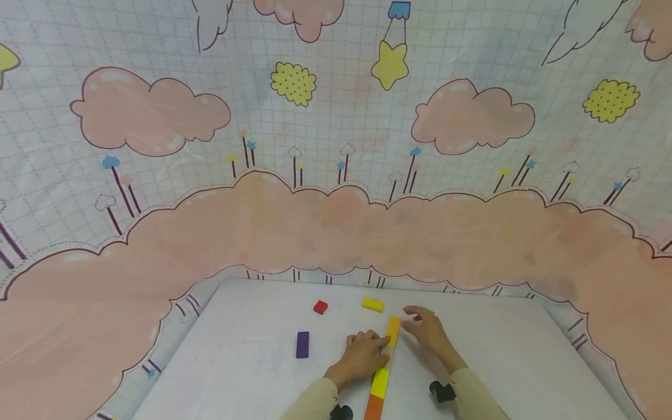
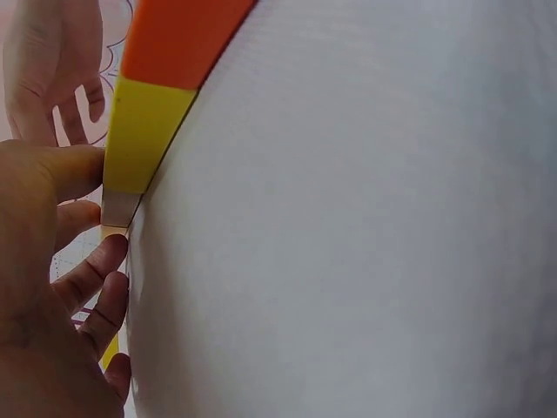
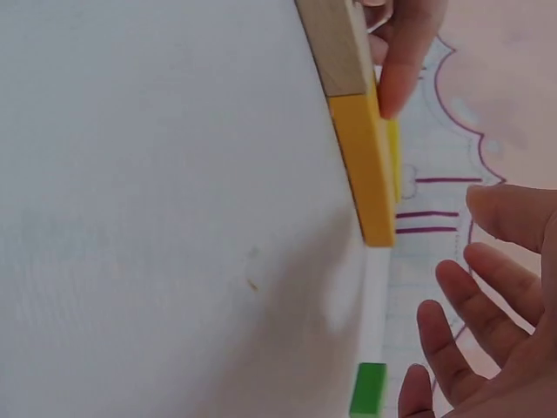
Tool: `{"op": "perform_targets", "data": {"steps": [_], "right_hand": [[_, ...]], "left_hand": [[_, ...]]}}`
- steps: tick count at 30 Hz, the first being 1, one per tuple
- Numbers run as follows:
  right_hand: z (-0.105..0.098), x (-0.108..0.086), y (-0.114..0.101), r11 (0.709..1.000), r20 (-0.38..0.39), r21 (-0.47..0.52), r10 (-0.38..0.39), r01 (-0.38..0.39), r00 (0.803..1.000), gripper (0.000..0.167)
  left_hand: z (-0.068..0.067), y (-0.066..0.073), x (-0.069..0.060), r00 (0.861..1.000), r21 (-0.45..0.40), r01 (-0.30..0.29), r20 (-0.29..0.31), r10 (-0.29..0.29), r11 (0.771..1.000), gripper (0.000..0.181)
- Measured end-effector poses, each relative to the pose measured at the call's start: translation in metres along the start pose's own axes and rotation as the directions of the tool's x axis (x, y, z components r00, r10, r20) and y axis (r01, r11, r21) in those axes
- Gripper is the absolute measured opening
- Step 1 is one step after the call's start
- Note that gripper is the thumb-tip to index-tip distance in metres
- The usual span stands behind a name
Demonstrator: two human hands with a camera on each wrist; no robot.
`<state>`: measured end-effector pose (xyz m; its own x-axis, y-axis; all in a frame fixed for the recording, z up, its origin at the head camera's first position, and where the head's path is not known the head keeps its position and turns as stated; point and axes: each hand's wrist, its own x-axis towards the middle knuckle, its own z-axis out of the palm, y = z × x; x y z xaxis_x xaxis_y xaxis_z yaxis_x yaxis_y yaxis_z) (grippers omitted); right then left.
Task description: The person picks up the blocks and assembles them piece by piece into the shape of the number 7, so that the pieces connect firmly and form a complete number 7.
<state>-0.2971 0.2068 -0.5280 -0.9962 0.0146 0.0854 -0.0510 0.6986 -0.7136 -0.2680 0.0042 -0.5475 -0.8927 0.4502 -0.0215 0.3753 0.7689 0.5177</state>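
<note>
A straight row of blocks runs away from me in the head view: an orange block point(image 1: 374, 407), a yellow block point(image 1: 380, 383), a plain wooden block point(image 3: 335, 48) and a yellow-orange block point(image 1: 394, 328) at the far end. My left hand point(image 1: 361, 357) lies along the left side of this row. Its index finger touches the yellow-orange block, and the thumb sits against the row's side. To the right of the far end, my right hand point(image 1: 429, 333) hovers with loosely bent fingers, nothing between them. A green block point(image 3: 369, 389) is partly hidden behind it in the head view.
Loose on the white tabletop point(image 1: 236, 350) are a purple block point(image 1: 302, 345), a red block point(image 1: 320, 307) and another yellow block point(image 1: 373, 304). A patterned cloth point(image 1: 336, 227) with clouds hangs behind the table. Black devices point(image 1: 442, 392) sit by the wrists.
</note>
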Motion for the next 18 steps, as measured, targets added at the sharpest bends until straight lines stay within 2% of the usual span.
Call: {"op": "perform_targets", "data": {"steps": [10,18], "right_hand": [[-0.019,-0.002,0.003,0.999,-0.080,-0.018,-0.035,0.034,0.996,0.038],[-0.032,0.000,0.012,0.995,-0.165,-0.014,-0.098,0.097,0.981,0.034]], "left_hand": [[-0.002,0.001,-0.001,1.000,0.001,-0.004,-0.002,0.004,1.000,0.046],[-0.001,0.002,-0.002,1.000,-0.003,0.001,-0.004,-0.001,1.000,0.046]]}}
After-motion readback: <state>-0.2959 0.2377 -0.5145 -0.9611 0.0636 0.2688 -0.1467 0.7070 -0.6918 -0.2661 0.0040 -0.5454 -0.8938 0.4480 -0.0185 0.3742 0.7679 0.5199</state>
